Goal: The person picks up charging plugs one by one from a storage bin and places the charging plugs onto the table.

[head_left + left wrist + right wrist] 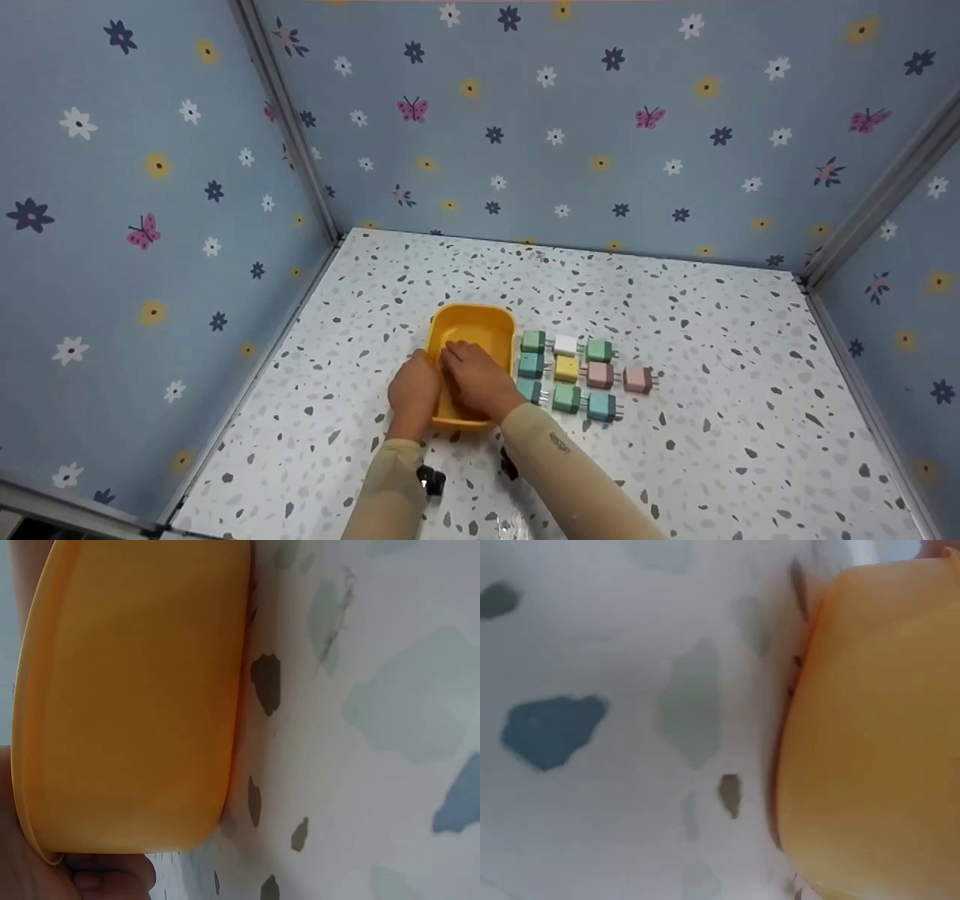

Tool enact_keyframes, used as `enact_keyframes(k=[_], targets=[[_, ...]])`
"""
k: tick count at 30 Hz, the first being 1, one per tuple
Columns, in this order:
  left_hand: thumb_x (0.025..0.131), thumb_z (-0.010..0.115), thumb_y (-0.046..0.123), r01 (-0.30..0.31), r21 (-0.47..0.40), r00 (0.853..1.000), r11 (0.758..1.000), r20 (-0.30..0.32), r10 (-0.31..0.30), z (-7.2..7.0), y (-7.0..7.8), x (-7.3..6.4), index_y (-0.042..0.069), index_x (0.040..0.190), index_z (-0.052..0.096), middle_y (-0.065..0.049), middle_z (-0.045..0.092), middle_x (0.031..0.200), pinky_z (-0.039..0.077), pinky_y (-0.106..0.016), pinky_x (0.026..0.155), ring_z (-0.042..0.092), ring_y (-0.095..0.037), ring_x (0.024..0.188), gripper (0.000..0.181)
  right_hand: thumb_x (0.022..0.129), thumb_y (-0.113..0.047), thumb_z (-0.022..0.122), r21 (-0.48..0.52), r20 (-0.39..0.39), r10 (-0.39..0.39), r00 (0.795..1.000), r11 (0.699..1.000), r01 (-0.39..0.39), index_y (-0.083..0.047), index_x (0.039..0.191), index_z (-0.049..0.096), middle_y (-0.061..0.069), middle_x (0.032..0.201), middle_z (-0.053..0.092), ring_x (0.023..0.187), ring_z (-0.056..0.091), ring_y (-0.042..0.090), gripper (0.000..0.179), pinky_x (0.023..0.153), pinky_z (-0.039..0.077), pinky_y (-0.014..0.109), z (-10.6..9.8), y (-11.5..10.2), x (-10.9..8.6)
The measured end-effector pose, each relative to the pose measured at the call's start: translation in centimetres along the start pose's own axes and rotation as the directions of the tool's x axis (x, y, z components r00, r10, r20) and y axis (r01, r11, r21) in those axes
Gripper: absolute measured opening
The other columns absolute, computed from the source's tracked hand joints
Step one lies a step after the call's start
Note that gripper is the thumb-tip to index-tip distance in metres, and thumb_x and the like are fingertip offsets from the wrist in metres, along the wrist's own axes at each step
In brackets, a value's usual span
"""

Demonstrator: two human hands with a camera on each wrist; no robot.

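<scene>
A yellow plastic tub (480, 321) sits on the speckled table, its rim facing up. My left hand (415, 390) grips its left side; in the left wrist view the fingers (112, 877) wrap round the rim beside the tub's outer wall (142, 705). Over the right side reaches my right hand (478, 379), back upward, its fingers down inside the tub near the left wall. Whatever lies under that palm is hidden, so I cannot tell if it holds anything. The right wrist view mostly shows the tub's outer wall (877, 735).
Right of the tub stand several plug chargers in rows, among them a white one (565, 345), a yellow one (566, 368), a pink one (637, 379) and a teal one (601, 406). Flower-patterned panels (555, 135) enclose the speckled table (720, 360) at the back and sides.
</scene>
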State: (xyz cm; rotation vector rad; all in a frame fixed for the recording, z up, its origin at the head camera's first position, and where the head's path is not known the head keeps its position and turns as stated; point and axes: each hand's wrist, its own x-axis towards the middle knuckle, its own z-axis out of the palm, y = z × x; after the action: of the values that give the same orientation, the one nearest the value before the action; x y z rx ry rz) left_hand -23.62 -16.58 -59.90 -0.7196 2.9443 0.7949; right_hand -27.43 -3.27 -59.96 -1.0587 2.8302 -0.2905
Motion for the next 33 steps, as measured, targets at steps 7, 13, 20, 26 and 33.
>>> enact_keyframes(k=[7,13,20,26,33], targets=[[0.108,0.041,0.019,0.011,-0.017,1.0,1.0,0.014,-0.011,0.0,-0.13,0.29,0.006,0.118,0.062,-0.015,0.071,0.1,0.055,-0.048,0.073,0.069,-0.029,0.084,0.026,0.108,-0.027,0.051,-0.021,-0.082,0.002,0.997,1.0,-0.003,-0.017,0.132,0.061,0.0,0.136,0.058,0.124,0.055,0.018,0.028,0.115,0.04,0.036,0.52,0.11,0.14],[0.109,0.039,0.02,0.022,-0.033,1.0,0.999,0.005,-0.022,-0.06,-0.27,0.34,0.006,0.115,0.062,-0.014,0.07,0.096,0.053,-0.046,0.069,0.065,-0.026,0.077,0.028,0.106,-0.024,0.055,0.006,-0.079,0.016,0.997,1.0,-0.015,-0.02,0.115,0.061,-0.002,0.117,0.057,0.104,0.053,0.017,0.012,0.106,0.047,0.033,0.41,0.03,0.18],[0.108,0.04,0.019,0.044,-0.031,0.999,0.999,0.006,-0.044,-0.16,-0.02,0.05,0.006,0.116,0.061,-0.015,0.07,0.097,0.053,-0.046,0.069,0.066,-0.028,0.079,0.026,0.106,-0.024,0.055,0.035,-0.065,0.027,0.998,0.999,-0.024,-0.023,0.109,0.061,-0.003,0.109,0.059,0.095,0.053,0.015,0.007,0.098,0.05,0.032,0.52,0.16,0.11],[0.106,0.044,0.017,0.042,-0.051,0.999,0.998,-0.012,-0.043,-0.18,0.02,0.03,0.006,0.11,0.062,-0.014,0.069,0.094,0.052,-0.046,0.067,0.066,-0.028,0.078,0.022,0.102,-0.024,0.058,0.011,-0.111,-0.001,0.994,1.0,0.003,-0.018,0.108,0.064,-0.001,0.105,0.06,0.093,0.055,0.017,0.01,0.096,0.05,0.033,0.03,0.1,-0.03],[0.104,0.046,0.019,0.033,-0.083,0.999,0.996,-0.023,-0.035,0.08,-0.15,-0.02,0.007,0.106,0.062,-0.013,0.069,0.092,0.052,-0.045,0.069,0.063,-0.026,0.075,0.021,0.103,-0.027,0.058,0.021,-0.149,-0.015,0.989,1.0,0.018,-0.017,0.109,0.064,-0.001,0.105,0.06,0.092,0.056,0.017,0.013,0.095,0.051,0.034,0.29,0.22,-0.13]])
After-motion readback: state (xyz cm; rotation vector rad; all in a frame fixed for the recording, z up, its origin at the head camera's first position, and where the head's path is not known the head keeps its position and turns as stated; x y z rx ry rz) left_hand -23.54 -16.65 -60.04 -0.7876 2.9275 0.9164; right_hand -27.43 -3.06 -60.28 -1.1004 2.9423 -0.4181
